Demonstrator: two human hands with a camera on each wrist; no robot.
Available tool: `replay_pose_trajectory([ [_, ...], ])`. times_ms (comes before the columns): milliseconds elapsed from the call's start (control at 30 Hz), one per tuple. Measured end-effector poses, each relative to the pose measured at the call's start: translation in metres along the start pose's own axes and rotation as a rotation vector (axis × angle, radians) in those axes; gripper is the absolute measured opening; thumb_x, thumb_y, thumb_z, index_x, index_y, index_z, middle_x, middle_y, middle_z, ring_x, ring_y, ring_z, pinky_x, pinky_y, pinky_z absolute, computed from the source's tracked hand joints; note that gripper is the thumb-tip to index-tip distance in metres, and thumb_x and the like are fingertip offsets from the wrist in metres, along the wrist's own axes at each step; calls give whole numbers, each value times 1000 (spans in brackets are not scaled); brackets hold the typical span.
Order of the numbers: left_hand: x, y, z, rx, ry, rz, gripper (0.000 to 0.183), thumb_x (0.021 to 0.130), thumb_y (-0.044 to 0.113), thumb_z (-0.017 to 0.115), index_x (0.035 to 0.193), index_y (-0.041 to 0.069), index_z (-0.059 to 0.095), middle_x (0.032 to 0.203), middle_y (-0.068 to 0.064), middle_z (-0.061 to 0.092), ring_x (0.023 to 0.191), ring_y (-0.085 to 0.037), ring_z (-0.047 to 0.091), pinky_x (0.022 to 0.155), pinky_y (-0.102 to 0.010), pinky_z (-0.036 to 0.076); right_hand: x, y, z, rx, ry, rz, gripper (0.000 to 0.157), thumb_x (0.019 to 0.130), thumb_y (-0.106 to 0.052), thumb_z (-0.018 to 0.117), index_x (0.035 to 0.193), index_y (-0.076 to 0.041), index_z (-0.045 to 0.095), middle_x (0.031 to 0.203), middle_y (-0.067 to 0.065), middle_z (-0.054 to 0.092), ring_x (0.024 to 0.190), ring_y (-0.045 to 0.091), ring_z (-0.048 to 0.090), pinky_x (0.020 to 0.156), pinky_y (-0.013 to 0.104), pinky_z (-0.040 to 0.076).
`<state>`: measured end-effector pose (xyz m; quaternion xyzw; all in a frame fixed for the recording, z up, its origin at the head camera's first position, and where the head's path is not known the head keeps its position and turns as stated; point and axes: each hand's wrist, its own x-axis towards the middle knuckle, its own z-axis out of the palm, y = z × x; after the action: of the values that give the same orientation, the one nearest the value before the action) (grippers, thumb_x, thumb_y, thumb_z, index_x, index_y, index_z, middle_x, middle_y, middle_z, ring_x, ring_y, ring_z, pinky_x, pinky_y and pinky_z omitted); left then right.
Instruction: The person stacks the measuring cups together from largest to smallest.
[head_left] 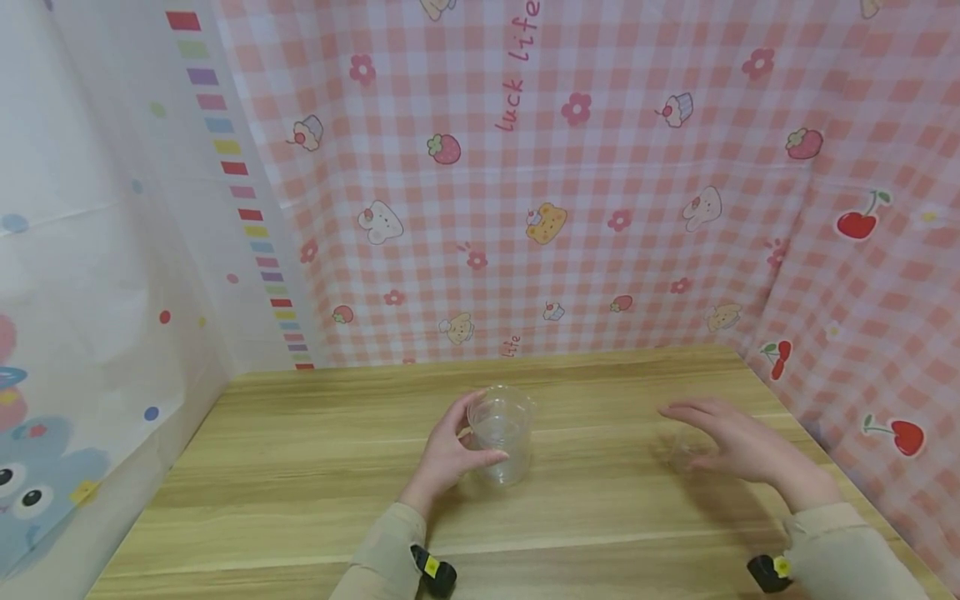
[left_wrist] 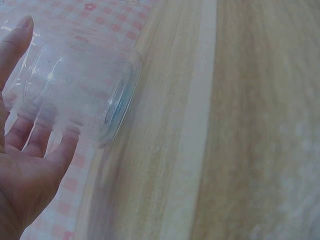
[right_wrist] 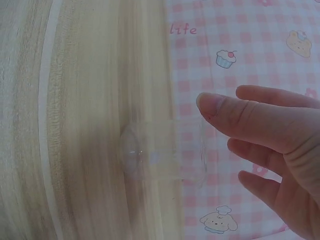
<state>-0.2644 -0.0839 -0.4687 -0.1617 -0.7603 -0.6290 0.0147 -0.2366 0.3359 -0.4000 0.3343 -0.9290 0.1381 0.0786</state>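
Clear plastic 1st cup (head_left: 504, 437), lower centre of head view: L hand (head_left: 444, 456) is gripping it, fingers bent round. R hand (head_left: 738, 442), lower right, is hovering near 2nd cup (right_wrist: 160, 150), fingers apart, holding nothing. Prob. it's reaching; next move is likely needing gentle closing.

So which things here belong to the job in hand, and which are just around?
Likely the job:
- clear cup, held in the left hand
- second clear cup, near the right hand

Just surroundings:
- wooden table
- pink checked cloth
- white spotted cloth
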Motion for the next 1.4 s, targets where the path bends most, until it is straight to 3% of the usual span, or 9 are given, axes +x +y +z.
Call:
replay_pose_trajectory([
  [900,0,-1,-1,12,-4,0,94,66,14,93,146,21,45,143,-6,50,132,-30,46,107,-45,42,0,-1,2,-25,-36,129,61,73,-18,88,127,-3,63,120,14,64,111,40,60,90,57,50],
  [1300,0,-1,-2,10,-9,5,93,66,15,93,146,20,45,142,-6,50,132,-30,46,106,-45,43,-2,-1,4,-2,-44,170,58,75,-22,86,126,-3,64,119,16,64,109,41,60,88,57,51],
  [1400,-2,6,-2,5,-10,7,92,68,10,92,147,15,44,143,-11,49,132,-34,46,106,-48,43,-2,-1,5,9,-52,174,57,76,-23,85,125,-4,64,119,16,64,108,41,61,88,57,51],
])
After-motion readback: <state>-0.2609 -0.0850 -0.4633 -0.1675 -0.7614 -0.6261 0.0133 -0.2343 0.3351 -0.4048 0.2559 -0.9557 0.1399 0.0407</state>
